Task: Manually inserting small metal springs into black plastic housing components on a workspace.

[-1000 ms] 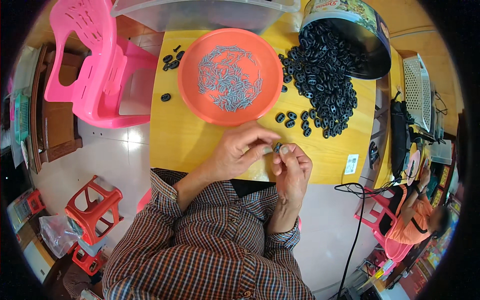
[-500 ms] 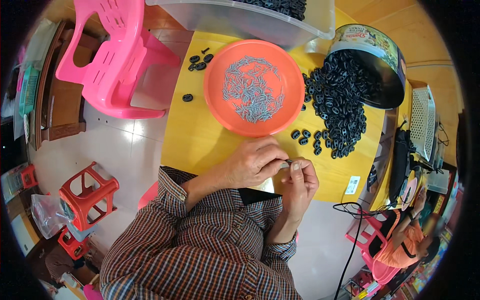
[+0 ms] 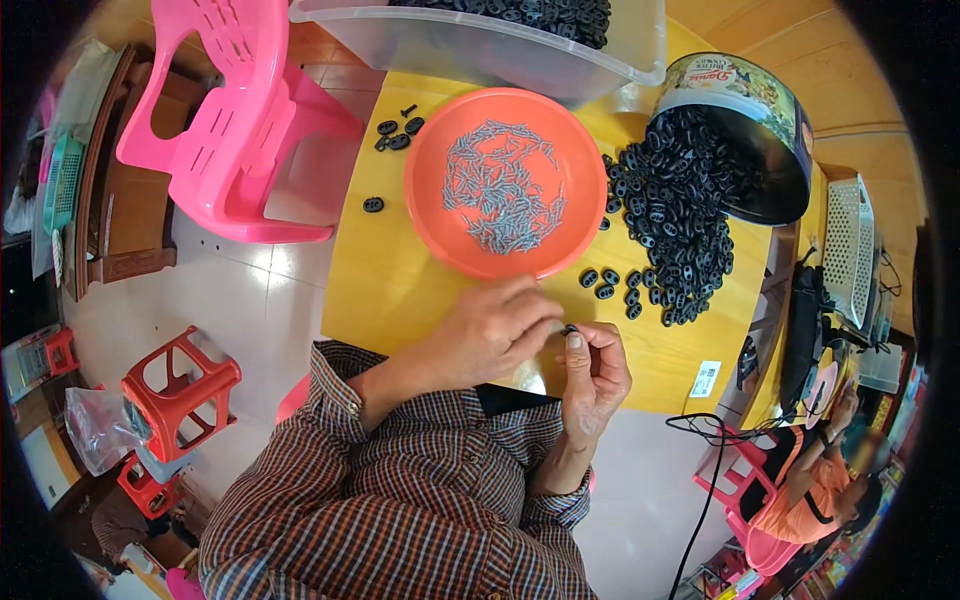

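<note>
Between the thumb and fingers of my right hand (image 3: 594, 378) is a small black plastic piece (image 3: 570, 329), mostly covered by the fingertips. Close beside it, my left hand (image 3: 503, 332) has its fingers drawn together, slightly blurred; whatever they may pinch is hidden. Just beyond both hands stands an orange bowl (image 3: 425, 215) with many small silver screws (image 3: 505, 190) spread over its bottom. To its right lies a heap of black oval two-holed plastic pieces (image 3: 675, 210), spilling from a round tin (image 3: 785, 130) tipped on its side.
A clear plastic bin (image 3: 480, 45) of black pieces stands at the table's far edge. Several loose black pieces (image 3: 398, 141) lie left of the bowl on the yellow table (image 3: 375, 290). A pink chair (image 3: 230, 150) is at the left; a person (image 3: 810, 495) sits at lower right.
My left hand has drawn slightly away from my right, widening the gap between their fingertips. The black piece stays in my right fingers. The whole view has shifted slightly.
</note>
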Demonstrator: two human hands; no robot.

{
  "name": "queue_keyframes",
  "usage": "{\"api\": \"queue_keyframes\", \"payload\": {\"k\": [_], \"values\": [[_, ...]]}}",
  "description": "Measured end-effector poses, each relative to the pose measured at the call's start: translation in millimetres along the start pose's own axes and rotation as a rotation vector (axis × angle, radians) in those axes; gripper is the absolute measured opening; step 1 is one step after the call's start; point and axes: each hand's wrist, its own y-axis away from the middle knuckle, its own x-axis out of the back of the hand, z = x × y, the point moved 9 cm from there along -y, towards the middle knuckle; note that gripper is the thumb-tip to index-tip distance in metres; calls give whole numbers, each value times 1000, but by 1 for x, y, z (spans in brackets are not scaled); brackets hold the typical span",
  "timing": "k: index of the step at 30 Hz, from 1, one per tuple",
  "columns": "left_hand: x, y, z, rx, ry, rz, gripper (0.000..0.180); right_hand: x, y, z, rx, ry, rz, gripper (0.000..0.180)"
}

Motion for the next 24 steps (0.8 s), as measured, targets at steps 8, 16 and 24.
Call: {"api": "queue_keyframes", "payload": {"k": [8, 16, 24], "values": [[62, -20, -2, -86, -704, 129, 18, 4, 0, 5, -65, 6, 22, 4], [57, -32, -12, 32, -815, 3, 21, 3, -1, 7, -51, 15, 17, 3], [28, -51, -13, -67, -840, -100, 9, -1, -1, 8, -62, 43, 3, 3]]}}
